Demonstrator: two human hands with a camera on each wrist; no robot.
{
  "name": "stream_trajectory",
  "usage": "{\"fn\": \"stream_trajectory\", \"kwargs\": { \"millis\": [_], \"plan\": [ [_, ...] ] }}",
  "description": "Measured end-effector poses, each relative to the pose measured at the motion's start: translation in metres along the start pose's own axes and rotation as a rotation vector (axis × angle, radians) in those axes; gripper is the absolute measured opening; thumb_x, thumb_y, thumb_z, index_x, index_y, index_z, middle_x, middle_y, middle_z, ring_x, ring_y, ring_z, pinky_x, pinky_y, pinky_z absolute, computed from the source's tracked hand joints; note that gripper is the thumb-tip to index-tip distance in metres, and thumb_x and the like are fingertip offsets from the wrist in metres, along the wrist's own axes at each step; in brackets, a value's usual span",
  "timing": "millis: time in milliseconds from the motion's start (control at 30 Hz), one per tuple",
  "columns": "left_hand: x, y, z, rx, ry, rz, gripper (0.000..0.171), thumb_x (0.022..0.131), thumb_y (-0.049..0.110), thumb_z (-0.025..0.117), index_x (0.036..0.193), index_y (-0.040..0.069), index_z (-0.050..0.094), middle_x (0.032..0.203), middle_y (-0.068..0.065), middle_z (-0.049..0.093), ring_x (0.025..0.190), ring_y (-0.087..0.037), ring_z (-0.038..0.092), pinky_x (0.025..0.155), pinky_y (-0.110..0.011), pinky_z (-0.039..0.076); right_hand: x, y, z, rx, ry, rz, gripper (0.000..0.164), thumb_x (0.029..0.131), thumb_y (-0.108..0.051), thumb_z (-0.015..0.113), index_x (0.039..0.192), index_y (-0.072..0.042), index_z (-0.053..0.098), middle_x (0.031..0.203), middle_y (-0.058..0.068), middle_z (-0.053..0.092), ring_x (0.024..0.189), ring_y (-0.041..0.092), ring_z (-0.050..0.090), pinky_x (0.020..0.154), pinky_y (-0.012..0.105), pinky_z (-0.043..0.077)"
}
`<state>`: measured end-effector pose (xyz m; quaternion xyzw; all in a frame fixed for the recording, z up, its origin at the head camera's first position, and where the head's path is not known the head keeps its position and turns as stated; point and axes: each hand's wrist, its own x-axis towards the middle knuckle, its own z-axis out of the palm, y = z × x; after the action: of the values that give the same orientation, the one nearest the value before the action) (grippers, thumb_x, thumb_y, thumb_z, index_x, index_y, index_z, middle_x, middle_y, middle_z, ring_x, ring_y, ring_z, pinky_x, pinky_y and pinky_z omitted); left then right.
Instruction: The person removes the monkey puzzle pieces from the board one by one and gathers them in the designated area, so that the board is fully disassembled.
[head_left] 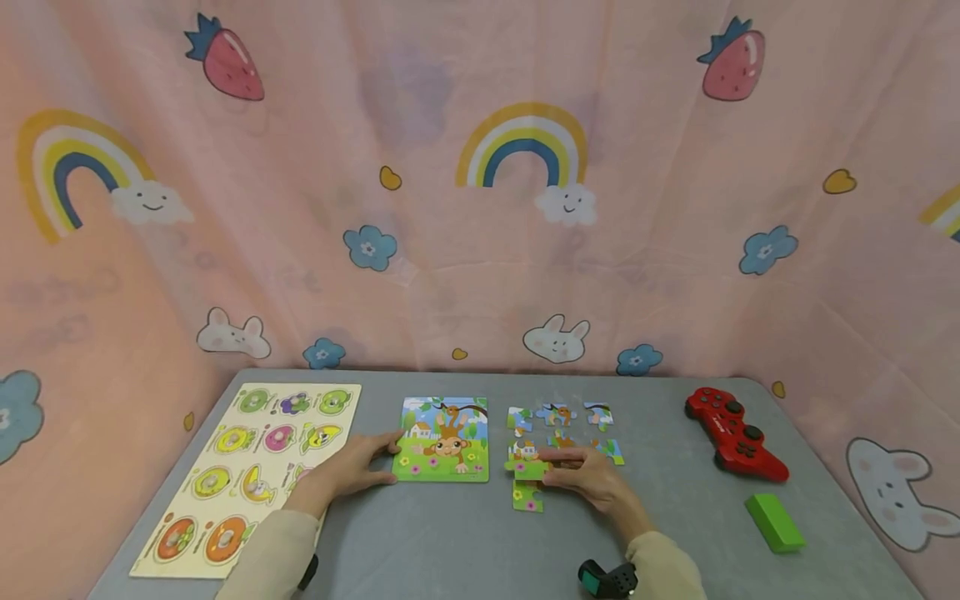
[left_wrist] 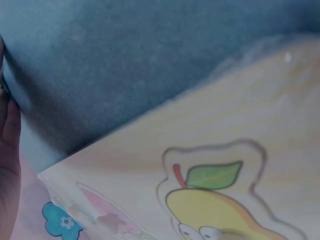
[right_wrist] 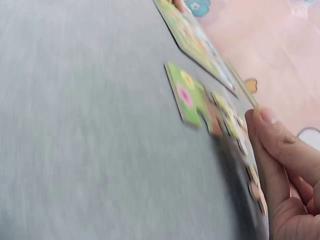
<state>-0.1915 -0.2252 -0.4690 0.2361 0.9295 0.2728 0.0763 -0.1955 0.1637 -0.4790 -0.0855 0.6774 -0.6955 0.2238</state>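
A square monkey picture board (head_left: 444,446) lies flat on the grey table. My left hand (head_left: 348,468) rests at its left edge, fingers and thumb extended against that side; in the left wrist view only part of this hand (left_wrist: 9,165) shows at the border. Between thumb and fingertips my right hand (head_left: 588,477) pinches a green jigsaw piece (head_left: 528,469), seen edge-on as a thin piece (right_wrist: 243,85) in the right wrist view. Under it lies a flowered corner piece (head_left: 528,497). Several other jigsaw pieces (head_left: 557,414) lie spread beyond the right hand, some partly covered by it.
A cream fruit board (head_left: 225,450) lies on the left, partly beneath the left forearm. A red game controller (head_left: 737,433) and a green block (head_left: 776,523) sit on the right of the table (head_left: 442,542). A patterned pink curtain (head_left: 420,300) hangs behind.
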Motion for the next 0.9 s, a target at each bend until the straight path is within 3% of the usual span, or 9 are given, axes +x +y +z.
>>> {"fn": "stream_trajectory", "kwargs": {
  "millis": [233, 467, 900],
  "plan": [
    [0.001, 0.0, -0.002, 0.013, 0.009, 0.004, 0.066, 0.084, 0.021, 0.074, 0.137, -0.006, 0.045, 0.114, -0.008, 0.067, 0.121, -0.035, 0.053, 0.099, -0.049, 0.038, -0.011, 0.004, -0.019, 0.01, 0.027, 0.023, 0.046, 0.08, 0.003, 0.073, 0.123, 0.012, 0.057, 0.125, 0.015, 0.061, 0.107, 0.008, 0.056, 0.086, 0.026, 0.049],
    [0.0, 0.0, -0.002, 0.015, 0.005, 0.015, 0.067, 0.084, 0.021, 0.074, 0.138, -0.006, 0.045, 0.114, -0.008, 0.067, 0.12, -0.035, 0.053, 0.099, -0.05, 0.037, -0.023, 0.008, -0.032, -0.042, 0.038, 0.04, 0.048, 0.082, 0.002, 0.072, 0.125, 0.013, 0.054, 0.138, 0.024, 0.049, 0.123, 0.017, 0.047, 0.089, 0.025, 0.047],
    [-0.001, 0.003, -0.003, 0.0, 0.0, 0.027, 0.066, 0.084, 0.021, 0.074, 0.136, -0.007, 0.045, 0.113, -0.009, 0.067, 0.12, -0.036, 0.053, 0.099, -0.051, 0.037, -0.038, 0.015, -0.054, -0.08, 0.017, 0.045, 0.05, 0.081, 0.0, 0.074, 0.125, 0.013, 0.054, 0.128, 0.014, 0.06, 0.107, 0.003, 0.054, 0.087, 0.024, 0.047]
  ]
}}
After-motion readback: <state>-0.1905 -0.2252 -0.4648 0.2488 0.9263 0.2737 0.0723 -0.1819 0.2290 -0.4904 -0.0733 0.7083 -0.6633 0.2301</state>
